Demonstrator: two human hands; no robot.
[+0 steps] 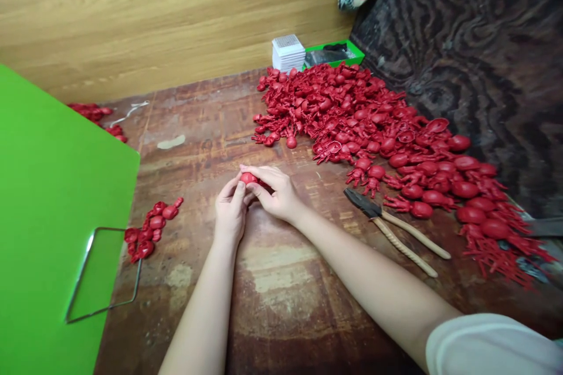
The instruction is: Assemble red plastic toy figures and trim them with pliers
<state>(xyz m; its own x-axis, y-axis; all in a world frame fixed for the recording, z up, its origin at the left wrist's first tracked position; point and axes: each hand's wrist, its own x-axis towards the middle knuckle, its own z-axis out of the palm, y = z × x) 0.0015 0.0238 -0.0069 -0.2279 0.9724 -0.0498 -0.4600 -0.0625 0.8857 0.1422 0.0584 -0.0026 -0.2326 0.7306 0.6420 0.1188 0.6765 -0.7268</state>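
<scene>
Both my hands meet over the middle of the wooden table, closed around one small red plastic figure part (248, 178). Its rounded top shows between the fingertips; the rest is covered by the fingers. My left hand (231, 205) pinches it from the left with thumb and fingers. From the right, my right hand (278, 192) grips the same piece, thumb pressed near the left thumb. A large heap of red plastic figure parts (334, 105), rounded shells and clawed limbs, spreads beyond and to the right. Nearer the left hand lies a small cluster of red parts (153, 225).
Pliers with beige handles (396, 228) lie right of my forearm. A green panel (57, 217) with a metal wire loop (79, 281) stands left. At the back are a white card stack (288, 54) and a green tray (354, 54). Dark wood (466, 41) borders the right.
</scene>
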